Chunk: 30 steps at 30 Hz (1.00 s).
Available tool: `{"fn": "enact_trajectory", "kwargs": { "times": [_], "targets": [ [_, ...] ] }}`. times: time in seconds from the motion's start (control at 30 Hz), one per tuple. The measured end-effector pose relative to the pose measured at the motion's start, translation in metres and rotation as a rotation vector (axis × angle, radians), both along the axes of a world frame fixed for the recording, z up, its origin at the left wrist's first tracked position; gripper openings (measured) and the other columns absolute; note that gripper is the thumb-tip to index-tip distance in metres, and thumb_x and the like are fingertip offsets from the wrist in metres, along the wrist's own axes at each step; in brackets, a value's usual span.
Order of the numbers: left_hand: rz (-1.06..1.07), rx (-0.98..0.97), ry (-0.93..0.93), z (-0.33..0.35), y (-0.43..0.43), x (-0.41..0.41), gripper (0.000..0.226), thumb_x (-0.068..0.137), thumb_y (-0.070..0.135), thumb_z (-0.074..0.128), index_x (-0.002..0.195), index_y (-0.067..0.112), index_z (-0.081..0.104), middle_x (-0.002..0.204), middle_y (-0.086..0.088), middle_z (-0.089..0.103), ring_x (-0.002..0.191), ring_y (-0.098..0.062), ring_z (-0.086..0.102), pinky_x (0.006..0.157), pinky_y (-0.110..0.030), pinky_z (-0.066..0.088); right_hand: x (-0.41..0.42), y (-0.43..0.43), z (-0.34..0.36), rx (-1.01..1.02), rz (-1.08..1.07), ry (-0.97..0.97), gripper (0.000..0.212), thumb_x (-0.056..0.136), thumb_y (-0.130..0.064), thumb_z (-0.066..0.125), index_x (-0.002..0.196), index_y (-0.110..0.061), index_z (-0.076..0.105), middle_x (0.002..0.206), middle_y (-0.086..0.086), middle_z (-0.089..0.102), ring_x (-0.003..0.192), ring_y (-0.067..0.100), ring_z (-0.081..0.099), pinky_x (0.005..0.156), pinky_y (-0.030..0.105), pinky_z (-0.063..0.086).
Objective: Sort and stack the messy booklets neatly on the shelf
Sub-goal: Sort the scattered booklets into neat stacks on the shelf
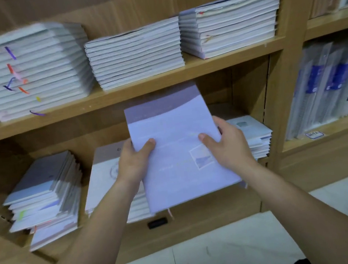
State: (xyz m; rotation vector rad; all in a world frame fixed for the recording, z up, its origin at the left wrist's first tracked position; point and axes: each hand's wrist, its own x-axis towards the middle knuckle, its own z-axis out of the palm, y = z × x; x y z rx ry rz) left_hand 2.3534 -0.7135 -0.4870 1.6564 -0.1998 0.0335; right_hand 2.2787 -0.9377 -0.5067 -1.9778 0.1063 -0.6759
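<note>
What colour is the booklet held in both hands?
Pale lilac booklet with a darker purple band along its far edge; head view.

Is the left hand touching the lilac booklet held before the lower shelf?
Touching. The head view shows the left hand gripping the lilac booklet, its thumb pressed on the cover at the left edge.

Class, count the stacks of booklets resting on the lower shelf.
3: a messy left stack, a middle stack behind the left hand, a right stack behind the right hand. The held booklet may hide more.
</note>
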Motion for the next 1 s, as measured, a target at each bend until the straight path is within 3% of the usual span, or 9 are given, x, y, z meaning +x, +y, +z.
{"fn": "enact_trajectory", "kwargs": {
  "times": [0.07,0.13,0.33,0.47,0.53,0.67,0.73,0.83,1.0],
  "targets": [
    [-0.050,0.059,0.047,-0.015,-0.020,0.004,0.033,0.088,0.023,0.075,0.117,0.020,0.060,0.113,-0.002,0.072,0.095,-0.020,0.073,0.083,-0.043,0.059,0.005,-0.024,-0.005,0.017,-0.078,-0.002,0.035,0.096,-0.032,0.064,0.131,-0.029,0.061,0.110,-0.014,0.069,0.094,0.005,0.062,0.067,0.010,0.045],
    [-0.139,0.146,0.162,-0.037,-0.038,-0.003,0.043,0.090,0.023,0.073,0.126,0.021,0.051,0.112,-0.002,0.068,0.087,-0.018,0.072,0.069,-0.037,0.060,0.012,-0.047,-0.011,0.046,-0.174,0.029,0.034,0.096,-0.034,0.064,0.129,-0.027,0.063,0.108,-0.009,0.071,0.093,0.013,0.065,0.072,0.028,0.053],
    [-0.097,0.043,0.243,-0.061,-0.092,-0.002,0.020,0.101,0.017,0.056,0.117,0.005,0.053,0.064,-0.007,0.052,0.039,-0.014,0.042,0.040,-0.022,0.035,0.022,-0.096,-0.025,0.219,-0.223,0.305,0.032,0.099,-0.042,0.057,0.113,-0.013,0.063,0.076,-0.007,0.056,0.073,0.021,0.057,0.053,0.027,0.036],
    [-0.006,0.015,0.201,-0.058,-0.132,0.004,0.021,0.104,0.021,0.048,0.122,0.010,0.048,0.083,-0.007,0.062,0.053,-0.016,0.053,0.048,-0.028,0.045,0.008,-0.089,-0.023,-0.226,-0.274,0.370,0.049,0.099,-0.043,0.052,0.141,-0.017,0.050,0.131,0.004,0.055,0.118,0.027,0.054,0.090,0.034,0.045],
    [0.006,0.101,0.160,-0.057,-0.152,0.006,0.027,0.104,0.026,0.046,0.128,0.014,0.046,0.112,-0.007,0.065,0.089,-0.025,0.065,0.076,-0.039,0.056,0.005,-0.086,-0.029,-0.517,-0.353,0.401,0.065,0.092,-0.060,0.040,0.145,-0.024,0.048,0.147,0.002,0.047,0.130,0.034,0.047,0.104,0.045,0.040],
    [-0.118,0.390,0.097,-0.047,-0.160,0.011,0.045,0.097,0.052,0.046,0.131,0.026,0.058,0.135,0.001,0.057,0.127,-0.025,0.052,0.106,-0.037,0.040,0.006,-0.087,-0.043,-0.679,-0.259,0.506,0.060,0.096,-0.068,0.026,0.146,-0.040,0.044,0.158,-0.008,0.035,0.147,0.021,0.028,0.119,0.058,0.006],
    [-0.102,0.425,0.032,-0.044,-0.143,0.013,0.056,0.090,0.055,0.049,0.135,0.023,0.059,0.134,0.001,0.060,0.122,-0.021,0.056,0.107,-0.040,0.043,0.010,-0.089,-0.051,-0.705,-0.199,0.542,0.059,0.100,-0.064,0.022,0.154,-0.041,0.028,0.166,-0.004,0.017,0.153,0.022,0.008,0.119,0.057,-0.006],
    [-0.058,0.389,-0.055,-0.051,-0.105,0.006,0.016,0.097,0.033,0.056,0.103,0.031,0.070,0.097,0.007,0.069,0.089,-0.016,0.062,0.083,-0.036,0.049,0.020,-0.087,-0.058,-0.662,-0.155,0.570,0.061,0.101,-0.062,0.016,0.158,-0.040,0.011,0.168,-0.002,-0.001,0.153,0.025,-0.010,0.122,0.054,-0.006],
    [-0.043,0.457,0.024,-0.075,-0.041,-0.018,0.015,0.096,0.021,0.059,0.090,0.026,0.072,0.089,0.012,0.068,0.077,-0.014,0.060,0.071,-0.029,0.046,0.032,-0.060,-0.050,-0.656,-0.179,0.666,0.056,0.104,-0.055,0.015,0.157,-0.039,0.008,0.167,0.004,-0.005,0.152,0.031,-0.010,0.120,0.059,-0.006]
  ]
}}
